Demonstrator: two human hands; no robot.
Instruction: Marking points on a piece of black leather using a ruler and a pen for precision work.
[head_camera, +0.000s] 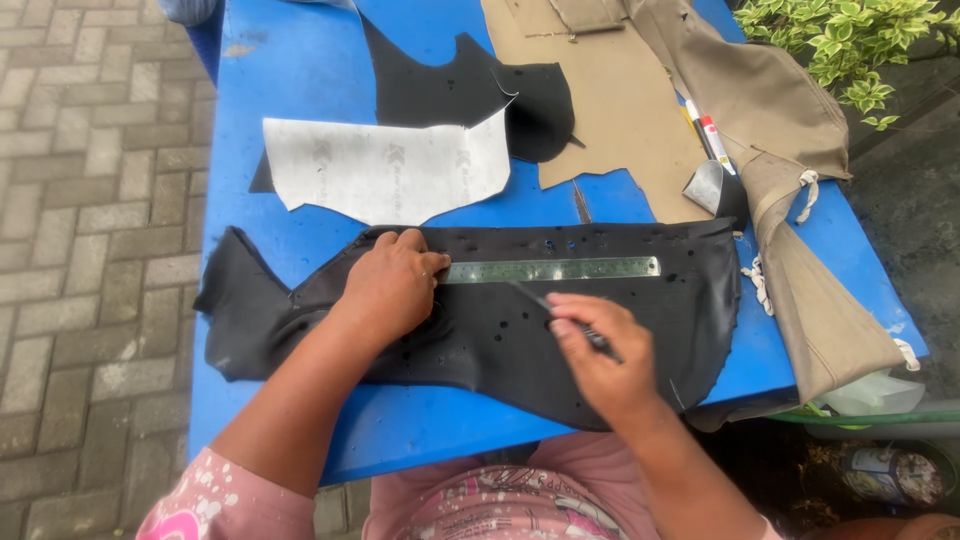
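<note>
Nearest the camera, the right hand (600, 352) is curled narrowly around a thin dark pen-like tool (560, 312), its tip pointing up and to the left, toward the lower edge of a metal ruler (552, 269). The tip ends just short of that edge, near the ruler's middle. The left hand (392, 285) lies flat and spread, fingers pressing down on the ruler's left end and on the black leather piece (480, 330) under it; it grips nothing, only pins things in place.

The ruler lies with its long axis running left to right, straight across in front of both hands, just beyond the right hand and under the fingertips of the left. The left hand is the one touching it; the right hand is close but apart, joined to it only by the reach of the tool. The black leather piece spreads wide under both hands, its long axis also left to right, dotted with small holes, its ragged ends reaching past each hand.

All this rests on a blue desk (300, 60). Beyond the left hand lies a white paper pattern (385, 170), overlapping a second black cut piece (470, 95). Beyond the right hand, farther off, a tan sheet (610, 110) and folded tan fabric (780, 130) lie, with markers (710, 135) beside them. Past the desk's far right corner grows a leafy plant (850, 40); paving bricks (90, 200) lie out to the left.
</note>
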